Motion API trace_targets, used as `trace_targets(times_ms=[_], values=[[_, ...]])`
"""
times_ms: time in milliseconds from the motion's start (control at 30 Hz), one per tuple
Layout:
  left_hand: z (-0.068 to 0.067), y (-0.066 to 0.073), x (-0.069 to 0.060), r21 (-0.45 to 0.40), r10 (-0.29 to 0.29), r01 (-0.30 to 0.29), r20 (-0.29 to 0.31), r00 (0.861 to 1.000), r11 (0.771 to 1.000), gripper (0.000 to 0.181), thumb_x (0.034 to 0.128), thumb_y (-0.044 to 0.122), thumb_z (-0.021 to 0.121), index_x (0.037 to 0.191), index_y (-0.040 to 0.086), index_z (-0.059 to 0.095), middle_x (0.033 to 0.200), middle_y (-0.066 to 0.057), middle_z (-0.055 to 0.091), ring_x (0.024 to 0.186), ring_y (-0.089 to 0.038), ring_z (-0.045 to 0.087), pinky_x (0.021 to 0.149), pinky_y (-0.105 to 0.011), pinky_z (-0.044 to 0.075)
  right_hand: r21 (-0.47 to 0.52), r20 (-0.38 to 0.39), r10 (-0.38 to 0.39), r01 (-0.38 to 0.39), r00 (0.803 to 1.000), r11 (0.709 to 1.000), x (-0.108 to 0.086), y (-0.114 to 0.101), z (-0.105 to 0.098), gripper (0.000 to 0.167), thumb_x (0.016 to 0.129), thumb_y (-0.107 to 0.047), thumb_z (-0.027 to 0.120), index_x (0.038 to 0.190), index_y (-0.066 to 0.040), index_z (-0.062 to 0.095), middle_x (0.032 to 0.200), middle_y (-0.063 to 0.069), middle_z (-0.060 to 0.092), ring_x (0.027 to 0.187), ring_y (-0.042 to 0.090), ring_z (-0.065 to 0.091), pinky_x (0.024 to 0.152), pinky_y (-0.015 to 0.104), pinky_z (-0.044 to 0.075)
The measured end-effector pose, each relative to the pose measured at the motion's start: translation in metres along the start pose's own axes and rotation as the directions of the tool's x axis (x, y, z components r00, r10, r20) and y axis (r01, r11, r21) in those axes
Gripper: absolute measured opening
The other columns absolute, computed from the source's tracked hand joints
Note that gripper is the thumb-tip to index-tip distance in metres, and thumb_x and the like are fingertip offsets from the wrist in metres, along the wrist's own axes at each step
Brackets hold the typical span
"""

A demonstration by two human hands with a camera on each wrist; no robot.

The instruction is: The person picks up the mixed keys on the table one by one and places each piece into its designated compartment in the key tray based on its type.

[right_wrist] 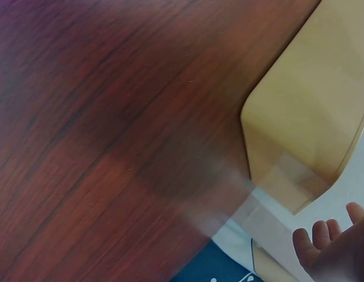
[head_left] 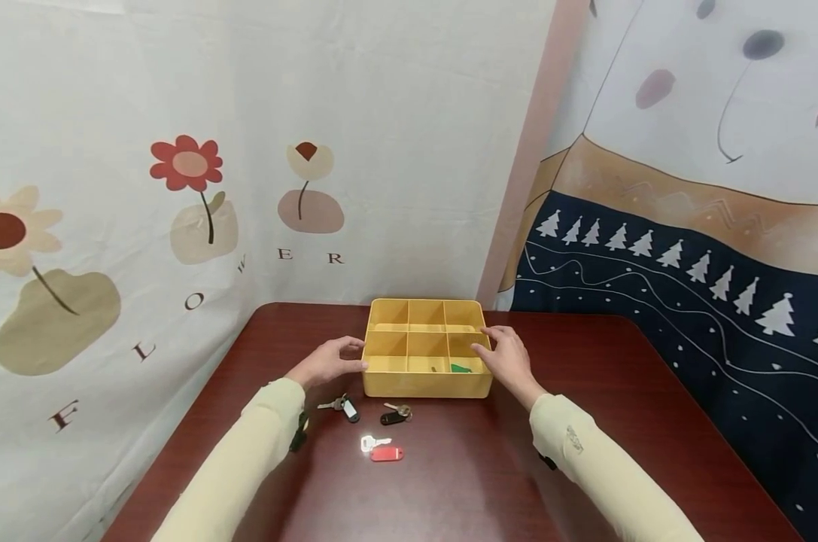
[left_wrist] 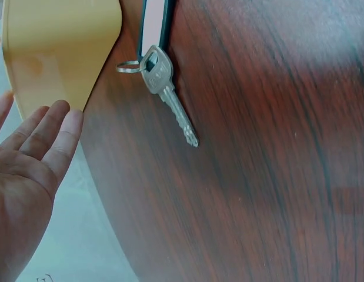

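Observation:
A yellow box [head_left: 427,385] with six compartments stands on the table. My left hand [head_left: 327,361] is at its left side, fingers extended; in the left wrist view the fingers are nearly straight by the box wall [left_wrist: 58,35]. On the opposite side, my right hand [head_left: 508,359] has its fingers spread at the right rim. Whether either hand touches the box is hard to tell. In front of the box lie a key with a black-and-white tag [head_left: 350,409], a key with a black tag [head_left: 393,416], and a silver key [head_left: 376,443] beside a red tag [head_left: 386,454].
A green object [head_left: 459,369] lies in the front right compartment, and a small brownish thing [head_left: 433,369] in the front middle one. The dark red wooden table [head_left: 585,421] meets a white flower-print cloth [head_left: 409,150] behind and a patterned cloth [head_left: 652,278] at right.

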State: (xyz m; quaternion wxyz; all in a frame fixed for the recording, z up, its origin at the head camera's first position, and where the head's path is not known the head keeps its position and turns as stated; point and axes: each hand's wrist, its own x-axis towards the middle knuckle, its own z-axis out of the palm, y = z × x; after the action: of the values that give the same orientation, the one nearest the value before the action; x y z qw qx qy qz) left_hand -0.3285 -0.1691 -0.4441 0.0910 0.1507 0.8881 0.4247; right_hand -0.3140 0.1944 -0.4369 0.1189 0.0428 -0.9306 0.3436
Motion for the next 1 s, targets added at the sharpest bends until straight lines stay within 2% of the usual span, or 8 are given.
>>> trace_targets(times_ms=[167, 333, 600, 833, 1000], values=[[-0.009, -0.003, -0.004, 0.048, 0.012, -0.011, -0.024, 1.0, 0.999, 0.044, 0.0946, 0.025, 0.069, 0.129, -0.001, 0.06, 0.127, -0.019, 0.062, 0.121, -0.036, 0.055, 0.101, -0.052, 0.044, -0.013, 0.08, 0.026, -0.025, 0.996, 1.0, -0.002, 0.004, 0.001, 0.069, 0.091, -0.038, 0.072, 0.144, 0.001, 0.049, 0.145, 0.023, 0.044, 0.131, 0.039, 0.043, 0.108, 0.057, 0.035], [-0.013, -0.011, -0.008, 0.053, -0.005, 0.008, -0.043, 0.999, 0.999, 0.046, 0.096, 0.029, 0.067, 0.131, 0.0, 0.059, 0.127, -0.018, 0.062, 0.12, -0.035, 0.055, 0.099, -0.051, 0.046, -0.003, 0.129, 0.026, -0.025, 0.991, 1.0, -0.004, 0.008, 0.004, 0.084, 0.087, -0.047, 0.074, 0.148, 0.001, 0.042, 0.146, 0.024, 0.041, 0.132, 0.04, 0.042, 0.108, 0.058, 0.034], [-0.018, -0.015, -0.015, 0.048, -0.033, 0.036, -0.06, 0.998, 0.998, 0.047, 0.0962, 0.029, 0.067, 0.133, 0.001, 0.059, 0.129, -0.018, 0.061, 0.121, -0.036, 0.055, 0.099, -0.051, 0.046, 0.05, 0.181, -0.011, 0.002, 0.983, 0.999, -0.008, 0.02, 0.009, 0.094, 0.081, -0.045, 0.081, 0.151, 0.0, 0.038, 0.142, 0.023, 0.042, 0.127, 0.038, 0.046, 0.107, 0.056, 0.037], [-0.016, -0.019, -0.018, 0.037, -0.041, 0.043, -0.054, 0.998, 0.998, 0.049, 0.0963, 0.029, 0.067, 0.133, -0.001, 0.058, 0.128, -0.018, 0.061, 0.121, -0.036, 0.055, 0.099, -0.052, 0.046, 0.093, 0.231, 0.041, -0.064, 0.972, 0.994, -0.01, 0.024, 0.008, 0.105, 0.076, -0.049, 0.084, 0.155, -0.005, 0.032, 0.143, 0.024, 0.041, 0.126, 0.036, 0.045, 0.107, 0.055, 0.036], [-0.015, -0.022, -0.022, 0.021, -0.042, 0.043, -0.057, 0.997, 0.999, 0.048, 0.0963, 0.028, 0.067, 0.133, 0.0, 0.058, 0.127, -0.017, 0.062, 0.118, -0.035, 0.056, 0.099, -0.051, 0.046, 0.122, 0.238, 0.067, -0.098, 0.969, 0.988, -0.01, 0.025, 0.008, 0.103, 0.077, -0.047, 0.084, 0.154, -0.005, 0.032, 0.142, 0.025, 0.042, 0.125, 0.036, 0.045, 0.107, 0.057, 0.036]])
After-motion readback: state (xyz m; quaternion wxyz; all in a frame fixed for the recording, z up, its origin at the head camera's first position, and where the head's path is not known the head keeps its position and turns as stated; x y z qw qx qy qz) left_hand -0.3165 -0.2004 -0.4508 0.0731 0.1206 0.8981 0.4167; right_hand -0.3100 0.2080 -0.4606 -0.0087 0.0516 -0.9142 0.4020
